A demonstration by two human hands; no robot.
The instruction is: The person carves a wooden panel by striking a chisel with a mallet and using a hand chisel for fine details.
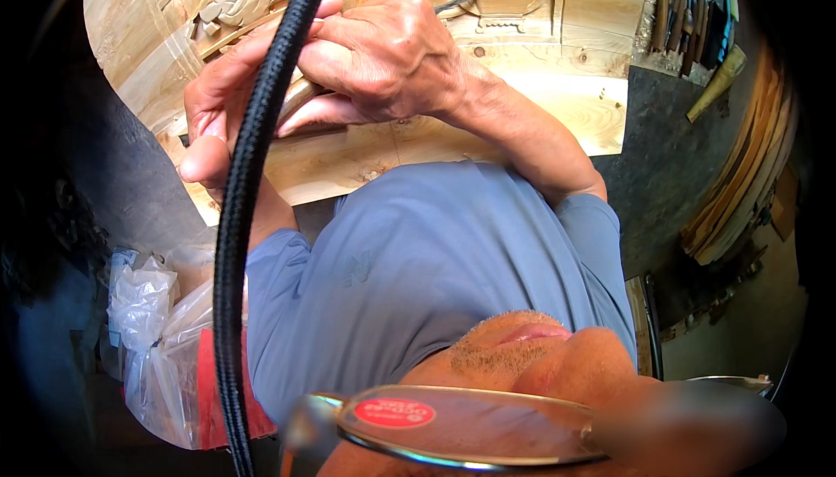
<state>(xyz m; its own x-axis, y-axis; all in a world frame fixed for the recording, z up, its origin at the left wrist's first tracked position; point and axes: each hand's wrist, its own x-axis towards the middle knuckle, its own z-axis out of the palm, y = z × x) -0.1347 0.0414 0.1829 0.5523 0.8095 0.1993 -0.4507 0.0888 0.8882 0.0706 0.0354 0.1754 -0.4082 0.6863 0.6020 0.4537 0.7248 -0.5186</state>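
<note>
My left hand [228, 85] lies at the left over a pale carved wooden panel [592, 16]. Its thumb stands apart from its stretched fingers, which reach up toward my other hand; a thick black braided cord crosses in front of it. My right hand [383, 59] is curled with its knuckles up, close against the left fingers. Whatever it grips is hidden beneath it. A pale wooden piece [299, 94] shows between the hands, too covered to name. Beyond the right knuckles, a thin dark metal rod [459, 3] sticks out over the carving; whether the hand holds it is unclear.
The black braided cord [252, 146] runs from top to bottom in front of everything. Several narrow tools [688, 7] lie in a row at the far right. Curved wooden boards [740, 164] are stacked at the right. Clear plastic bags [148, 312] sit at the lower left.
</note>
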